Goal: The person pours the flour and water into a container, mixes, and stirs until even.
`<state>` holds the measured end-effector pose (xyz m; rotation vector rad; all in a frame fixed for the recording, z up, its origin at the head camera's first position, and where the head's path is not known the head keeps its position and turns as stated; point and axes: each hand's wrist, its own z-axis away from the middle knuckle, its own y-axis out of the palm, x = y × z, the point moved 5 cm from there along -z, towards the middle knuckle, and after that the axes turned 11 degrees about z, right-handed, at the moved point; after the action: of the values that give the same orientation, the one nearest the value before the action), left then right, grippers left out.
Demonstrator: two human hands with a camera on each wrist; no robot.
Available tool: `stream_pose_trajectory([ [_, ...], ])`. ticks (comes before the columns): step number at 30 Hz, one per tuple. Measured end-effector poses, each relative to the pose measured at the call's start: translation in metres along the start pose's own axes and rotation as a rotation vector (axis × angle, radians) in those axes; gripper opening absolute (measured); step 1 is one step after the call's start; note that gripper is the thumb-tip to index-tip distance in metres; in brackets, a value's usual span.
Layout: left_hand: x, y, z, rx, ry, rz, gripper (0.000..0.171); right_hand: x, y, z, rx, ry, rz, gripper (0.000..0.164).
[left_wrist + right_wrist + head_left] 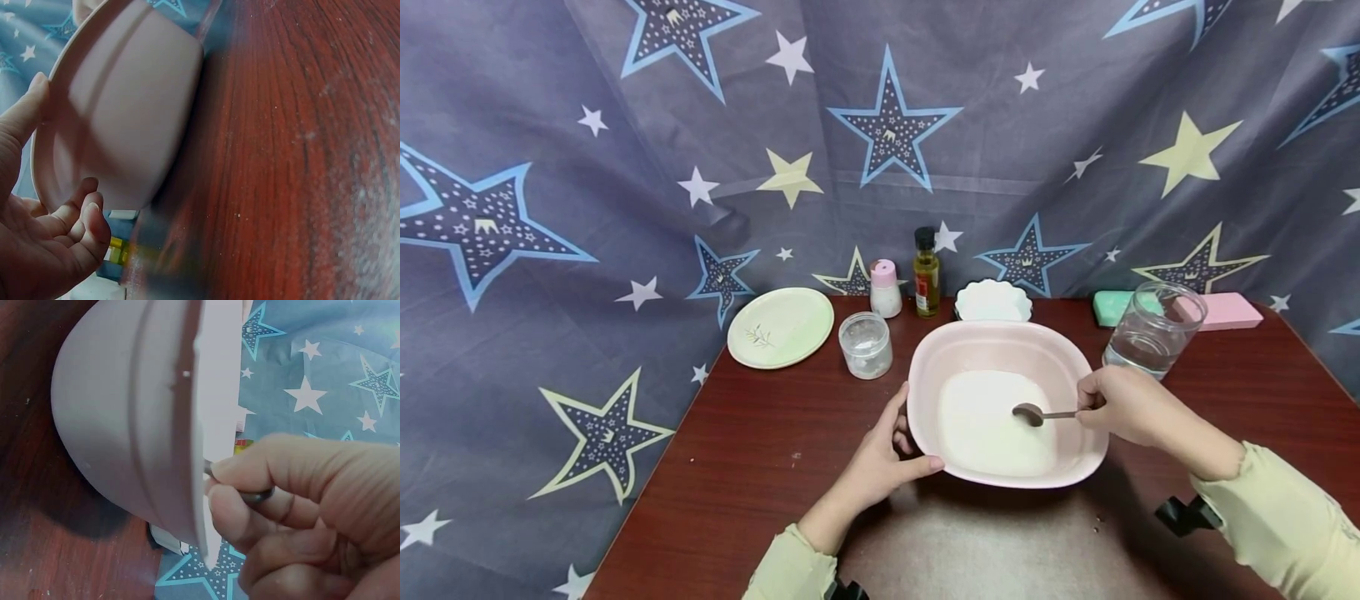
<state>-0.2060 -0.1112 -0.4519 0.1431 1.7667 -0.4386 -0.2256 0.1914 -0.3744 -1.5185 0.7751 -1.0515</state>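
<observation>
A pale pink basin (951, 354) stands on the table, with a smooth layer of white stuff (985, 433) spread over its bottom. My left hand (880, 454) grips the basin's near left corner, thumb on the rim and fingers bent against the outer wall (131, 112). Over the right rim reaches my right hand (1123, 404), pinching the handle of a small dark brown spoon (1028, 414) between thumb and forefinger. The spoon's bowl is inside the basin, close over the white stuff. In the right wrist view the basin wall hides the spoon's bowl.
Behind the basin stand a plate (781, 327), a clear jar (866, 348), a pink-capped shaker (886, 296), an oil bottle (927, 279) and a scalloped white dish (994, 302). A glass of water (1150, 337) is close to my right hand, before green (1107, 308) and pink blocks (1232, 311).
</observation>
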Motion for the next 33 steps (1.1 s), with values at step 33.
stream_pose_trajectory([
  [33,0.001,0.001,0.0,0.004,0.008,-0.001,0.104,0.045,0.03,-0.029,-0.078,-0.185,-0.226,0.026],
])
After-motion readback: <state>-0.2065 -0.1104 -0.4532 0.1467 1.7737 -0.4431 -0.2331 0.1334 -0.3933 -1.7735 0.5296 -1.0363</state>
